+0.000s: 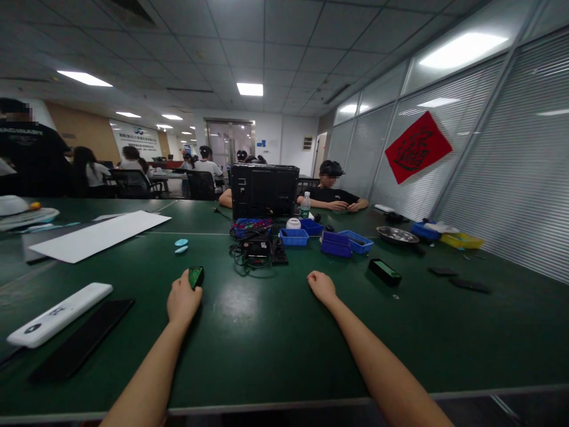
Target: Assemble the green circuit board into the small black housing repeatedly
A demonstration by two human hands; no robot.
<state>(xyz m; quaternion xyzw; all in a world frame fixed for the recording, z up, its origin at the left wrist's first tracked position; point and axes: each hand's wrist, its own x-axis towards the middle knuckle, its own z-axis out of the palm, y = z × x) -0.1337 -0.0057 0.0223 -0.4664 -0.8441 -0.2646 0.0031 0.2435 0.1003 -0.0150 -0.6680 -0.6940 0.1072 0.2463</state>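
Note:
My left hand (183, 301) rests on the green table at the left of centre, its fingers wrapped around a small black case with a green circuit board (195, 276). Part of the case is covered by the fingers. To the right, my right hand (322, 287) lies on the tabletop as a loose fist, and nothing shows in it. Farther right is another black case with a green face (384, 271), apart from the hand. Two light-blue round pieces (181, 246) sit beyond my left hand.
A monitor (265, 191) stands at the back, with cables, a black adapter (256, 248) and blue bins (293, 237) before it. A white power strip (60, 314) and black strip (82, 341) lie left. A metal bowl (397, 235) is right. A person (335, 193) sits opposite.

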